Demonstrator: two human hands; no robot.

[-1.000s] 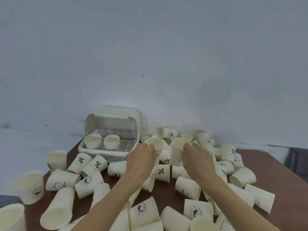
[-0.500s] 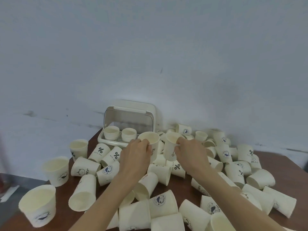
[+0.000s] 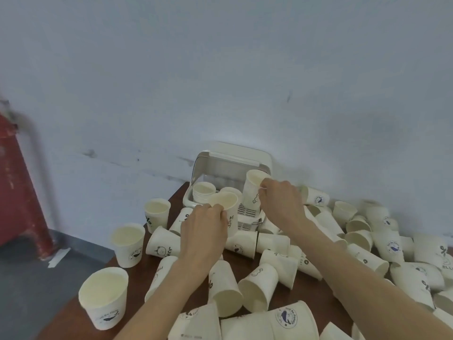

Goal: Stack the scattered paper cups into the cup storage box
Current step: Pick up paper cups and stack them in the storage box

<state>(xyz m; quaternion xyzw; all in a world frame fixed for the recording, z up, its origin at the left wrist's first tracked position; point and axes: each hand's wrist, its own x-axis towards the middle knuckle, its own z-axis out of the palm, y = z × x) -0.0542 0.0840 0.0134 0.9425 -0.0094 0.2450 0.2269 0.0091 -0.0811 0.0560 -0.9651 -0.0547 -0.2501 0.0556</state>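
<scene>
Left hand [image 3: 204, 231] grips upright cup [image 3: 226, 212], mouth up | right hand [image 3: 279, 204] pinches tilted cup [image 3: 253, 190] over box [image 3: 235, 163]

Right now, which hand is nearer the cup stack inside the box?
Left. The left hand holds a cup just below the stack; the right hand holds another cup farther to its right.

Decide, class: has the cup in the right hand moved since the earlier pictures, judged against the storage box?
Yes. The cup gripped by the right hand has travelled from the pile towards the storage box and now hangs over its tray.
</scene>
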